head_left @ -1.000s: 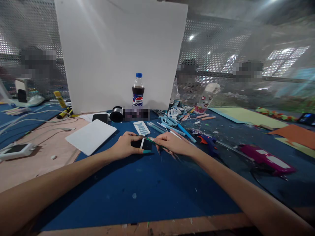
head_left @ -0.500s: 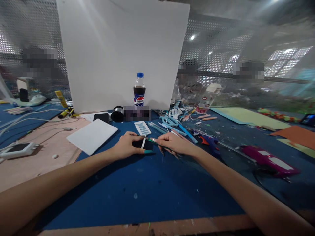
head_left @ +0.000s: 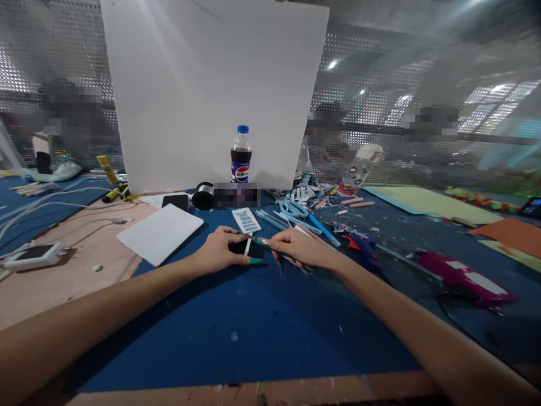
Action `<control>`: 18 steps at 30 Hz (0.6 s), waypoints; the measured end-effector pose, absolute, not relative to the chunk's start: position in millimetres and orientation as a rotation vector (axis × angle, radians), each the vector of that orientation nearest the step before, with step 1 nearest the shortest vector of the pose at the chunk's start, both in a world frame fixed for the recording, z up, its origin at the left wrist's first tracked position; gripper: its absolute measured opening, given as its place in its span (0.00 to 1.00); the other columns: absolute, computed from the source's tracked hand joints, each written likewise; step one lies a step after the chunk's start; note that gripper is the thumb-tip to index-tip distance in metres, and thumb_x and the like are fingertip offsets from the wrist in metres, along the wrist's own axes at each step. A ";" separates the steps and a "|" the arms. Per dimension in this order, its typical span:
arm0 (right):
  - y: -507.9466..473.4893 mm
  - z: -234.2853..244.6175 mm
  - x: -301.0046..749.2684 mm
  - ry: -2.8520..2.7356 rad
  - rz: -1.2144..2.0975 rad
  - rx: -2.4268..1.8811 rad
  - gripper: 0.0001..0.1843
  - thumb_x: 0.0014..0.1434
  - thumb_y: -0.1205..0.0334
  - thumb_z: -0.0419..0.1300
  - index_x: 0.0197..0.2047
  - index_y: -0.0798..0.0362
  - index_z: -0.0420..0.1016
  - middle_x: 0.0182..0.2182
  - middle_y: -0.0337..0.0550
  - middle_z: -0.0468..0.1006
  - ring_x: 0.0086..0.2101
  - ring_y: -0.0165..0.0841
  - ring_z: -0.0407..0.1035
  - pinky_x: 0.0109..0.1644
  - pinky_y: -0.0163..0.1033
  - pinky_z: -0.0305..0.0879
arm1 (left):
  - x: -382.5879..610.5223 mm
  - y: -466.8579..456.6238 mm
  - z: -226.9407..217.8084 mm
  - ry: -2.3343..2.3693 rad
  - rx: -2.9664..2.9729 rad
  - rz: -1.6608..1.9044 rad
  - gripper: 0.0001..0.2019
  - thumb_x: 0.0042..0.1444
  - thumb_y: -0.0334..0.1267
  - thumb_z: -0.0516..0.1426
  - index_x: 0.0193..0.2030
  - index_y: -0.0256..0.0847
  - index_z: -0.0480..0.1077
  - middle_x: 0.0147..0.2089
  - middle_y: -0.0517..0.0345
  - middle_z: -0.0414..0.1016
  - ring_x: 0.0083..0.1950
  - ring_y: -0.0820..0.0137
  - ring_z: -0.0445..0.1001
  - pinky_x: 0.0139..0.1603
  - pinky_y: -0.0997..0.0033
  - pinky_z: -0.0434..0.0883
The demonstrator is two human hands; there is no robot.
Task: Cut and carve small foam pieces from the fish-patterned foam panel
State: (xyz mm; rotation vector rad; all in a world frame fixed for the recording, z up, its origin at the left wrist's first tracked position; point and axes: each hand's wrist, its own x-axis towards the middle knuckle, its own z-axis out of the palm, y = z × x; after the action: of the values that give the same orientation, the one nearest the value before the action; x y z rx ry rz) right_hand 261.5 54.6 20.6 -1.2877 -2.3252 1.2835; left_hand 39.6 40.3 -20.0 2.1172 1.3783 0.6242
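Note:
Close together over the blue mat [head_left: 253,327], my two hands meet near its middle. My left hand [head_left: 222,248] rests low on the mat, with thumb and forefinger curved around a thin white strip [head_left: 248,247]. Its long teal thumbnail lies by the strip's lower end. A slim green craft knife [head_left: 262,241] is pinched in my right hand [head_left: 298,247]. Its narrow tip points left, crosses the strip and reaches my left forefinger; exact contact is too small to make out. Just beyond the fingers lies a white card with printed marks [head_left: 245,220].
A cola bottle [head_left: 241,158] stands before a white board [head_left: 211,84]. White sheets [head_left: 160,234] and a dark spool [head_left: 203,196] are left. Blue scissors [head_left: 292,208], pens, paper scraps [head_left: 308,192], a blue glue gun [head_left: 364,248] and a magenta tool [head_left: 465,276] lie right.
The whole view has shifted very slightly. Both hands, the strip and the craft knife keep nearly the same pose.

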 end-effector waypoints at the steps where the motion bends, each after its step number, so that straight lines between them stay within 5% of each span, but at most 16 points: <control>1: 54.8 20.1 260.7 -2.318 1.288 -1.297 0.26 0.56 0.41 0.50 0.22 0.55 0.67 0.07 0.30 0.55 0.08 0.21 0.52 0.10 0.26 0.48 | 39.4 40.5 -20.1 1.378 2.118 0.626 0.28 0.42 0.55 0.60 0.50 0.48 0.70 0.50 0.51 0.68 0.58 0.54 0.57 0.55 0.55 0.59; 18: 50.4 22.4 261.1 -2.362 1.323 -1.295 0.25 0.55 0.41 0.50 0.23 0.55 0.68 0.08 0.30 0.58 0.08 0.21 0.53 0.11 0.27 0.49 | 39.3 40.0 -21.5 1.422 2.099 0.625 0.29 0.40 0.56 0.61 0.51 0.51 0.70 0.52 0.52 0.64 0.58 0.54 0.58 0.56 0.55 0.59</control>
State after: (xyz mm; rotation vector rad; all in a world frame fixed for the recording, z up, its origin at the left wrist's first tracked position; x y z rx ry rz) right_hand 261.1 50.4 22.4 -1.2949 -2.3616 1.3229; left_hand 39.3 40.0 -21.5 2.0993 1.4225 0.6247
